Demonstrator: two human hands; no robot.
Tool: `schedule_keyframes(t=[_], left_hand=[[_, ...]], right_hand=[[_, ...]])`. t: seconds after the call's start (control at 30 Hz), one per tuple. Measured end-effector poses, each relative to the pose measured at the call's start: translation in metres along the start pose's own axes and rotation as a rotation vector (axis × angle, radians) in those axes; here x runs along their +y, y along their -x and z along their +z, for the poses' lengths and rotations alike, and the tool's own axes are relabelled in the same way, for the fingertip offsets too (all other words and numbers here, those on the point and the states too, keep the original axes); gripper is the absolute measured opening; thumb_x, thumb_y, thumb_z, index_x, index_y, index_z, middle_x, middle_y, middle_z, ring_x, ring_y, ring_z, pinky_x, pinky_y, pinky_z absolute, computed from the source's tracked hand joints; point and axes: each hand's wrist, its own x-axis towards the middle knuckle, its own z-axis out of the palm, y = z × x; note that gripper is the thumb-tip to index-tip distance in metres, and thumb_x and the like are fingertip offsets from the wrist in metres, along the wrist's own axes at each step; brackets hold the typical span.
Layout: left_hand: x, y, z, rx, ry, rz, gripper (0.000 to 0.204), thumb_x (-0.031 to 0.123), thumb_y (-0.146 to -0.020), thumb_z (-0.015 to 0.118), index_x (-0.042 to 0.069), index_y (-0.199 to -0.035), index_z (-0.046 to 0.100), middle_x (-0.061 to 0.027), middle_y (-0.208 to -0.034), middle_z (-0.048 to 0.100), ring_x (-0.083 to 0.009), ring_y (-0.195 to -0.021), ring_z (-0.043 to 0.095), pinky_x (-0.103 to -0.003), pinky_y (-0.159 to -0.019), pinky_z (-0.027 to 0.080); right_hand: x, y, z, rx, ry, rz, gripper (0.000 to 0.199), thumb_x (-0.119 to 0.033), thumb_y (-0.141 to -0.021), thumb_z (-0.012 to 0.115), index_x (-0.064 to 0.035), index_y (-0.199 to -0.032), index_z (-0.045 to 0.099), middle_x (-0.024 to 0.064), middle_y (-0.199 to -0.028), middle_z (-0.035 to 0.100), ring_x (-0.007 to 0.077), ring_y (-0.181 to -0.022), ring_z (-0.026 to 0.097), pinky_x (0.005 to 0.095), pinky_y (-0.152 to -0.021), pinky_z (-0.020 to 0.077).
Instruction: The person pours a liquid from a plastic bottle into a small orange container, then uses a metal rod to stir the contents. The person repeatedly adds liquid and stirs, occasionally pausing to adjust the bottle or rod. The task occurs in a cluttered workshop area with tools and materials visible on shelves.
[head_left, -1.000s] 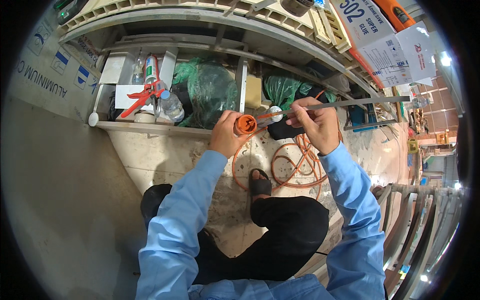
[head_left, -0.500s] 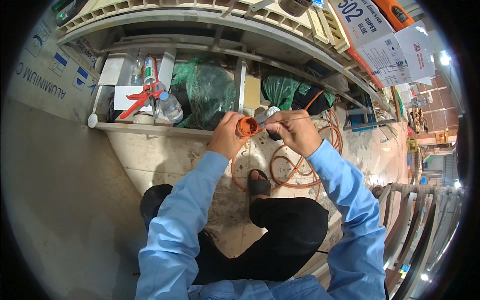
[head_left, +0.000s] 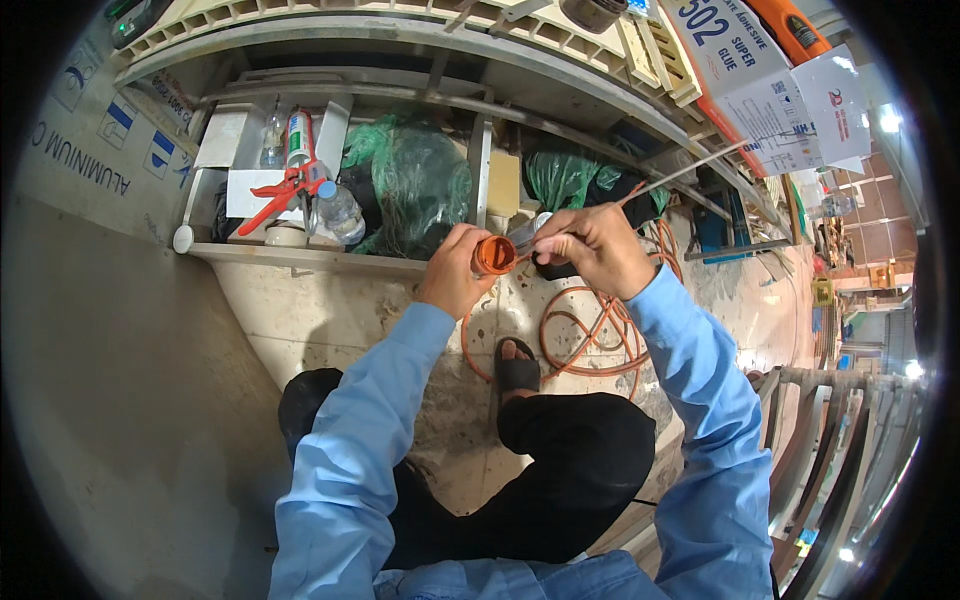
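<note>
My left hand [head_left: 452,275] is closed round a small open orange jar [head_left: 480,262], its mouth facing up with orange-brown stuff inside. My right hand [head_left: 600,252] pinches a long thin stick [head_left: 690,170] between thumb and fingers, just to the right of the jar. The stick slants up and away to the right. Its lower end is by the jar's rim; whether it touches the rim, I cannot tell. A clear bottle or can with a dark end [head_left: 555,270] shows partly behind the right hand.
Ahead runs a metal-framed shelf [head_left: 320,258] holding a red caulking gun [head_left: 275,205], a plastic bottle [head_left: 342,212] and green plastic bags [head_left: 425,180]. Coiled orange hose [head_left: 590,372] lies on the floor near my sandalled foot [head_left: 518,370]. A white box [head_left: 770,95] sits at the upper right.
My right hand has tilted and shifted slightly right. The stick, formerly almost level, now slants up to the right. The left hand and jar have hardly moved.
</note>
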Motion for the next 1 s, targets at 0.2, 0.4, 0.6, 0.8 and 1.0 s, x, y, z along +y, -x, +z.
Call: schedule_keyframes(t=[0.2, 0.4, 0.6, 0.8, 1.0], left_hand=[[-0.002, -0.001, 0.003, -0.029, 0.027, -0.027, 0.051, 0.002, -0.073, 0.086, -0.002, -0.119, 0.064, -0.0147, -0.118, 0.063, -0.0325, -0.107, 0.068, -0.038, -0.091, 0.059], [-0.002, 0.0, 0.002, -0.024, 0.036, -0.024, 0.051, 0.004, -0.073, 0.087, -0.002, -0.119, 0.064, -0.0144, -0.117, 0.063, -0.0329, -0.106, 0.068, -0.038, -0.09, 0.058], [-0.002, -0.001, 0.003, -0.029, 0.009, -0.033, 0.051, 0.004, -0.073, 0.087, -0.001, -0.118, 0.064, -0.0141, -0.117, 0.063, -0.0322, -0.105, 0.068, -0.038, -0.089, 0.058], [-0.008, 0.0, 0.004, -0.034, 0.0, -0.026, 0.052, 0.003, -0.072, 0.087, -0.001, -0.119, 0.065, -0.014, -0.116, 0.063, -0.0309, -0.104, 0.069, -0.037, -0.087, 0.06], [-0.003, -0.002, 0.003, -0.034, 0.01, -0.034, 0.051, 0.005, -0.072, 0.087, -0.001, -0.118, 0.064, -0.0147, -0.116, 0.063, -0.0341, -0.104, 0.068, -0.039, -0.088, 0.059]], right_hand=[[-0.004, -0.007, 0.01, -0.015, -0.219, 0.016, 0.011, -0.005, -0.092, 0.074, 0.0055, -0.089, 0.076, 0.0128, -0.085, 0.076, 0.0219, -0.072, 0.075, 0.034, -0.064, 0.0573], [0.007, -0.005, -0.007, 0.098, -0.025, -0.011, 0.014, -0.007, -0.096, 0.071, 0.0048, -0.091, 0.076, 0.0131, -0.079, 0.075, 0.0227, -0.069, 0.075, 0.0338, -0.063, 0.0563], [0.004, -0.005, 0.018, 0.027, 0.07, -0.038, 0.011, -0.007, -0.093, 0.073, 0.004, -0.093, 0.076, 0.019, -0.08, 0.074, 0.032, -0.075, 0.075, 0.0382, -0.067, 0.0569], [-0.008, -0.007, 0.009, 0.039, 0.007, -0.021, 0.01, -0.005, -0.093, 0.073, 0.0038, -0.091, 0.076, 0.0178, -0.08, 0.074, 0.0308, -0.073, 0.074, 0.0374, -0.066, 0.0568], [-0.005, -0.016, 0.027, 0.115, 0.108, -0.104, 0.016, -0.006, -0.096, 0.071, 0.008, -0.089, 0.074, 0.0162, -0.085, 0.076, 0.028, -0.07, 0.075, 0.0356, -0.063, 0.0567]])
